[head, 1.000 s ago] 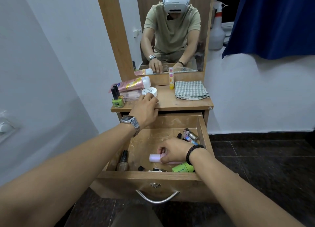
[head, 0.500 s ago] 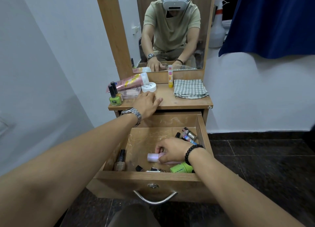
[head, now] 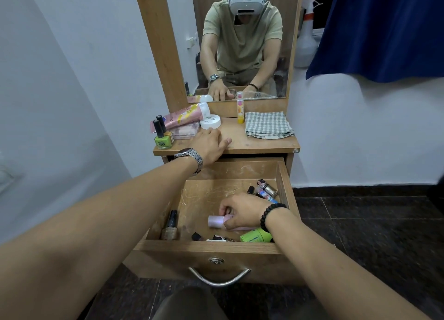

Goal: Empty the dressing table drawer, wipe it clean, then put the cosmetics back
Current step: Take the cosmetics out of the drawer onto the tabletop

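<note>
Right hand (head: 242, 210) reaches down in the open wooden drawer (head: 284, 195), fingers curled round a pale pink cylindrical tube (head: 216, 221) lying on the drawer floor. Just right of the tube: a lime-green plastic tube (head: 255, 235), near the drawer's front wall. Behind the hand, back-right corner: a cluster of small metallic and dark lipstick-type sticks (head: 265, 190). Left of the tube, against the left wall: a clear nail polish bottle with black cap (head: 171, 226). Small dark items (head: 211, 237) lie along the front wall, too small to identify. Drawer floor scuffed, whitish scratches.

Left hand (head: 211, 143) lies flat on the wooden tabletop (head: 240, 143) above the drawer, fingers straight, thumb out; half a second ago it sat in much the same spot, the right hand's grip unchanged too.

Tabletop, left of the hand: green glass nail polish bottle (head: 163, 137), pink squeeze tube (head: 185, 116), round white jar (head: 210, 122). Right: folded checked cloth (head: 268, 125).
</note>
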